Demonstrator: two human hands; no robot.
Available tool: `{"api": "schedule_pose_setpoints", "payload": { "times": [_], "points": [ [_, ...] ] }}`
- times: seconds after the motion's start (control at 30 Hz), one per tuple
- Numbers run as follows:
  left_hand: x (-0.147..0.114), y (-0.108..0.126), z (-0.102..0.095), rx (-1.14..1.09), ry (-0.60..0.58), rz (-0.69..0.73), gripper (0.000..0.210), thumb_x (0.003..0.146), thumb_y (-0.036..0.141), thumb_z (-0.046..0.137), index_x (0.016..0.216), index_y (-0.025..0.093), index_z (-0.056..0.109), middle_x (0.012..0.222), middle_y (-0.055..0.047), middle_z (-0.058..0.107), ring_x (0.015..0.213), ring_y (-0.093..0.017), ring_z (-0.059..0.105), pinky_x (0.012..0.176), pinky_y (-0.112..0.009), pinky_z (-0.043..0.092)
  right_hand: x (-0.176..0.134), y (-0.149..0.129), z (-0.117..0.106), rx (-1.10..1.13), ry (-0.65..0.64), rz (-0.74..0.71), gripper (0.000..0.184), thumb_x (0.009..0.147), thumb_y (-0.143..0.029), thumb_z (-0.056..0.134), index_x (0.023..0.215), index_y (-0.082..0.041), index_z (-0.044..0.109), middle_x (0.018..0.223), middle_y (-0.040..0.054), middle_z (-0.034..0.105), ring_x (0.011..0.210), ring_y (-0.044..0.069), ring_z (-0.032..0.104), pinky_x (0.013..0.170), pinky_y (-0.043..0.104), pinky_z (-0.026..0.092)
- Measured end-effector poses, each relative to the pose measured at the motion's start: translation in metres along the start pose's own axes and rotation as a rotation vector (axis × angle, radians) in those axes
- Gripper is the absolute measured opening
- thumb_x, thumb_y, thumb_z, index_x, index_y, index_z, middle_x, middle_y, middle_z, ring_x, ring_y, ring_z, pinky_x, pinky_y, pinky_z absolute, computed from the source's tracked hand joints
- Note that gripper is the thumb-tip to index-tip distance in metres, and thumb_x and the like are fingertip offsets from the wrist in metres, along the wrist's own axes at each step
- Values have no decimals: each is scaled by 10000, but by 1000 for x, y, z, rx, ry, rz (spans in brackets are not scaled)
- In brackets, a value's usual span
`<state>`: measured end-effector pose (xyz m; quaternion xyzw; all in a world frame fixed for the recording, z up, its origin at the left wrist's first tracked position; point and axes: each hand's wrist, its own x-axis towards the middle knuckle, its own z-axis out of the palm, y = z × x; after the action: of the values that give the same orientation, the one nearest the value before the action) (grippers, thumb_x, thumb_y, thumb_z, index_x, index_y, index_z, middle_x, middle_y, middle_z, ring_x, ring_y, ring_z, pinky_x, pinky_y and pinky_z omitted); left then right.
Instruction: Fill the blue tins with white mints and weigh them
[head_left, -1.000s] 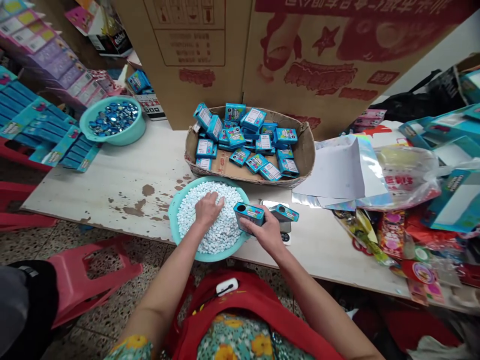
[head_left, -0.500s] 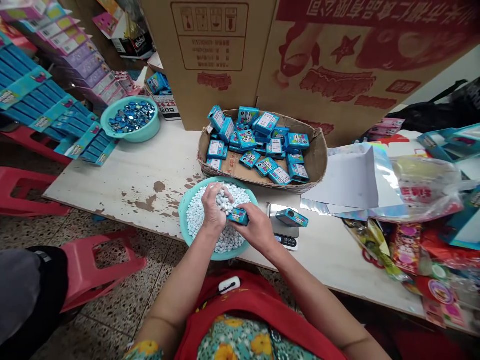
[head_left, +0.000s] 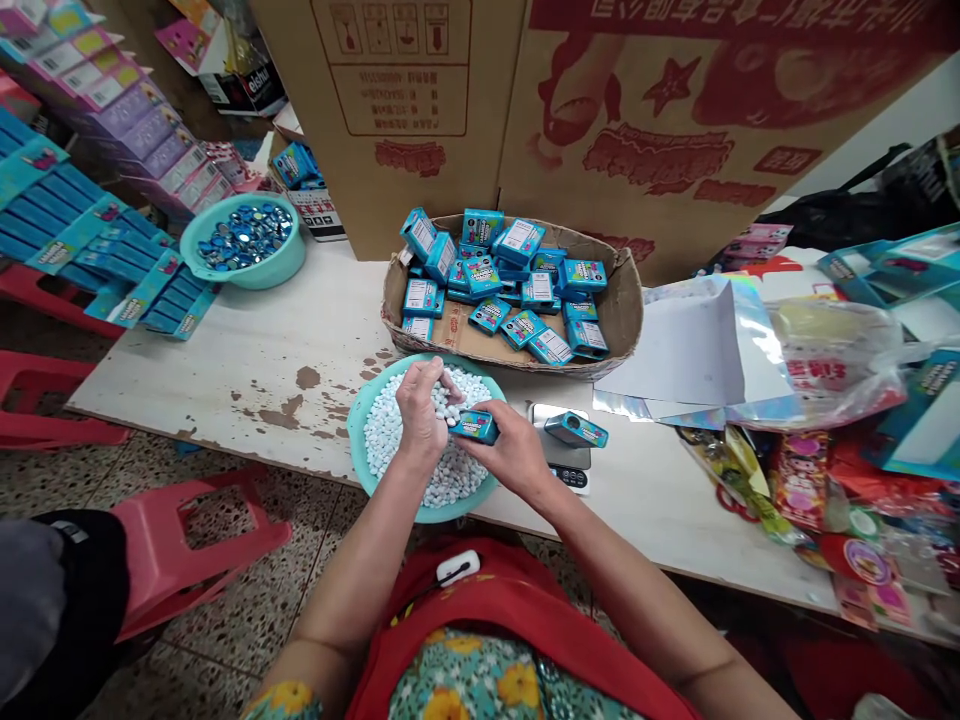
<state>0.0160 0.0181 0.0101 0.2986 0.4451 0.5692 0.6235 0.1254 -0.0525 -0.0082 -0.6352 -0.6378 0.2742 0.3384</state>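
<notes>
My left hand is curled around a small heap of white candies, held against the end of a small blue candy box. That box lies in the grip of my right hand, thumb and fingers on its sides. Both hands are over a mint-green basin full of the same white candies. Just right of the basin, another blue box lies on a small digital scale. Behind the basin, a cut-down cardboard tray carries several blue boxes.
Large cartons stand behind the tray. A second green basin with shiny blue-silver pieces is at the left, beside stacked blue display boxes. White sheets and plastic packaging cover the right side. A red stool is at lower left.
The heap of candies in my left hand looks smaller, and its fingers have closed in somewhat. The blue box stays at the hand's edge. The whole view has shifted slightly.
</notes>
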Motion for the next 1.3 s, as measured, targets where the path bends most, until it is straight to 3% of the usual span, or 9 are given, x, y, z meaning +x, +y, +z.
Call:
{"api": "schedule_pose_setpoints", "payload": {
  "times": [0.17,0.57,0.8,0.9,1.1,1.2,1.3],
  "points": [
    [-2,1,2,33,-41,-18,283,794,356,607,621,170,482,531,34,490,471,-88,498,517,-224,418,0,1,-1,51,26,12,302,717,-277,720,986,-205,603,969,48,658,902,237,619,763,318,450],
    [-14,14,9,114,-37,144,224,797,347,605,682,183,505,541,39,515,484,-86,506,537,-218,417,-1,-12,-6,205,88,-6,284,696,-268,725,961,-223,633,918,24,646,861,205,615,773,309,465],
    [-17,21,9,56,-78,33,235,818,408,554,716,198,534,419,67,441,368,-89,456,532,-248,462,-3,-13,-3,265,99,17,285,700,-276,733,965,-232,635,931,23,645,870,206,610,793,320,466],
    [-18,22,8,28,-49,35,235,808,413,562,726,193,541,471,54,476,398,-88,478,521,-242,463,-3,-13,-3,269,109,19,293,697,-256,737,971,-235,636,930,17,640,875,201,607,795,314,462],
    [-23,25,13,35,-108,35,275,808,462,549,759,191,539,528,30,521,447,-111,537,508,-246,453,1,-15,-1,300,104,18,296,699,-259,739,976,-237,637,955,25,650,899,211,608,814,338,466],
    [-25,36,16,19,-94,111,288,828,488,506,775,207,543,526,33,518,475,-126,555,591,-295,500,1,-16,-6,349,119,17,295,696,-289,755,961,-239,637,923,15,643,874,201,609,795,328,472],
    [-16,41,3,57,-2,244,333,859,526,415,794,228,546,595,25,537,557,-141,582,654,-328,516,-1,-15,-17,441,131,-1,327,681,-331,782,959,-237,637,937,25,637,885,204,611,801,334,486]
  ]
}}
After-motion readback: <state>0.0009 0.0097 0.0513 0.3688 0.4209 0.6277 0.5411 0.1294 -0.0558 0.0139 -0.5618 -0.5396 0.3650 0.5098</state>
